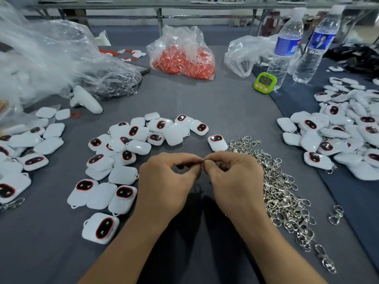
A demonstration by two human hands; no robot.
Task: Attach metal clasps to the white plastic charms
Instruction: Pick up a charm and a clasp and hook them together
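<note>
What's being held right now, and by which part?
The left hand and right hand both pinch a small silver metal clasp by its upper end.

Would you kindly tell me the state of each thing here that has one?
left hand: pinching metal ring
right hand: pinching same ring
clasps: loose heap
charms: loose, some face-up, some face-down
water bottles: upright, capped
timer: display on

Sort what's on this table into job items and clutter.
Job: left hand and right hand, fingers pinching a clasp; clasp pile; white charms.
Clutter: water bottles; green timer; bag of red pieces; white controller.
</note>
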